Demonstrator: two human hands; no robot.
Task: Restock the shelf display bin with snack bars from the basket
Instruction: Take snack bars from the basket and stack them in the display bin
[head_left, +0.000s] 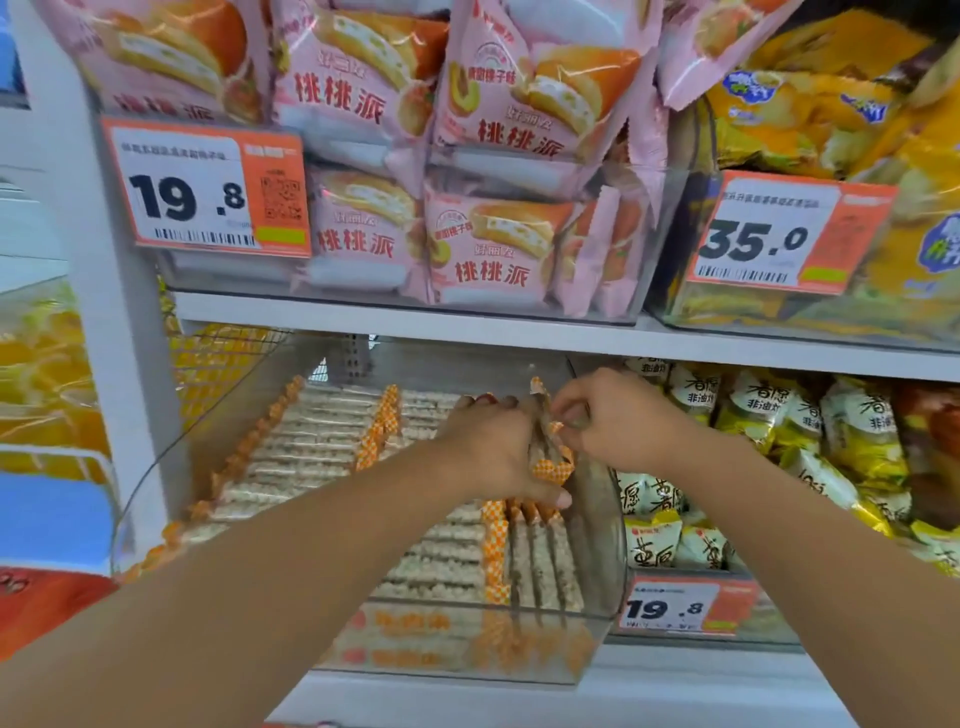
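Note:
A clear plastic display bin (605, 551) stands on the lower shelf, filled with rows of snack bars (306, 447) in clear wrappers with orange-checked ends. Both of my hands reach into its right side. My left hand (488, 457) grips a bunch of upright snack bars (545, 447) near the bin's right wall, thumb below them. My right hand (618, 421) pinches the tops of the same bars from the right. The basket is out of sight.
The shelf board (519, 332) above hangs low over the bin. On it stand a bin of pink pie packs (488, 249) and yellow packs (810, 130). Yellow-white snack packs (779, 415) fill the neighbouring bin on the right. A white upright (119, 338) borders the left.

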